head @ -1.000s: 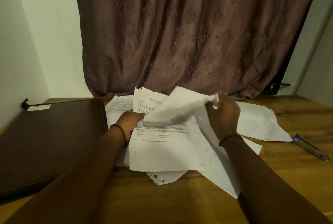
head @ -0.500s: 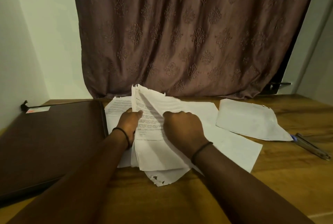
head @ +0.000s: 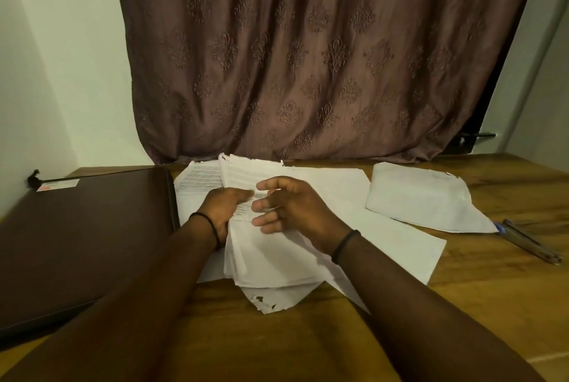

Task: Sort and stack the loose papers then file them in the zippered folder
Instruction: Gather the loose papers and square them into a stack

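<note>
Right hand (head: 295, 206) has lifted off the paper stack (head: 271, 258) since half a second ago, when it pressed down on the sheets; it now hovers just above, fingers spread and loosely bent, holding nothing. Left hand (head: 226, 207) grips the stack's left edge. Stack: white printed sheets, unevenly squared, far edge ragged, one torn sheet with holes poking out at the near edge. It lies mid-surface (head: 462, 304) on wider loose sheets, directly under both hands. Zippered folder (head: 83, 237): dark brown, closed, flat just left of the papers. Another loose sheet (head: 421, 200) lies to the right, pens (head: 529, 241) just beside it
</note>
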The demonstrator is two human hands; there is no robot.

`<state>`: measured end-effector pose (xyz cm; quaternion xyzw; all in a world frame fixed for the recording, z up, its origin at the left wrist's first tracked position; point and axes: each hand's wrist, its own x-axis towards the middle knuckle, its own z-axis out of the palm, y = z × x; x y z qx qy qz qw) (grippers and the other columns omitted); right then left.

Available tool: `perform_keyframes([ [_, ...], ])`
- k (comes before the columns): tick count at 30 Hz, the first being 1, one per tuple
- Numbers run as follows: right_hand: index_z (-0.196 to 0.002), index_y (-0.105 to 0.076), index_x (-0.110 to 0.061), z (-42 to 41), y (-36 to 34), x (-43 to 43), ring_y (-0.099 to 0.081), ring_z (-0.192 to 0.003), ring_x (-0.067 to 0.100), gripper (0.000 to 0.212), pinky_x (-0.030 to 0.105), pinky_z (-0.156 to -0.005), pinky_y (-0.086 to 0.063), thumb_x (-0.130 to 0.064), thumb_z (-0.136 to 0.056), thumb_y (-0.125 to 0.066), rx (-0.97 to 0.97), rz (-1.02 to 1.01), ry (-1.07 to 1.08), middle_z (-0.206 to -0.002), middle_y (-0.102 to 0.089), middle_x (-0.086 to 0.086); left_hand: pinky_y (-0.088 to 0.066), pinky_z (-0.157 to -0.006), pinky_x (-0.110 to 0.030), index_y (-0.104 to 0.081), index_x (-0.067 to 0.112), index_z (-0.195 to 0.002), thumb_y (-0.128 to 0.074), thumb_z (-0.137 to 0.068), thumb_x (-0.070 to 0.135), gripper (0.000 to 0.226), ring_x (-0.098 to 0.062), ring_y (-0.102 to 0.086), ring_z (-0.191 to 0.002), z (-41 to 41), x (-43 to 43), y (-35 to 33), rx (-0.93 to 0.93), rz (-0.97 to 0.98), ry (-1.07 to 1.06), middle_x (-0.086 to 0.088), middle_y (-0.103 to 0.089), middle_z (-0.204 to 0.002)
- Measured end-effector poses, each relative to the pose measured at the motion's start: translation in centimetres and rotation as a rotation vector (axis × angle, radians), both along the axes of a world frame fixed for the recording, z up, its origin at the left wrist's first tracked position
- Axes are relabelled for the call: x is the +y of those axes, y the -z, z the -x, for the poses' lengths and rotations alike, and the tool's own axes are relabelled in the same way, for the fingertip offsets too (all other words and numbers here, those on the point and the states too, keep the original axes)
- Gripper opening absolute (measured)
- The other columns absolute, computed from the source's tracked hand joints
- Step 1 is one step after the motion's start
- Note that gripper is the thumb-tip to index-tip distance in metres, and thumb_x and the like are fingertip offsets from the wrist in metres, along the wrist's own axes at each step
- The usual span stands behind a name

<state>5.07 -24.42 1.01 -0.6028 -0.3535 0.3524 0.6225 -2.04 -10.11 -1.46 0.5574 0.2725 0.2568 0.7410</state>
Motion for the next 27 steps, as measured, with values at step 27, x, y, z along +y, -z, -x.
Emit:
perform_keyframes([
  [27,-0.120,-0.052,-0.008,-10.7,2.4,-4.7,-0.065,-0.092,0.036,0.022,0.040,-0.079,-0.051,-0.016,-0.100,-0.049,-1.057,0.536,1.051,-0.102,-0.068,0.016,-0.050,-0.093,-0.041,-0.061,-0.001,-0.123,-0.055,-0.087,-0.013,0.039,-0.038,-0.063,-0.106,0.0,0.1,0.3,0.088,-0.122,-0.066,-0.017,-0.065,-0.120],
])
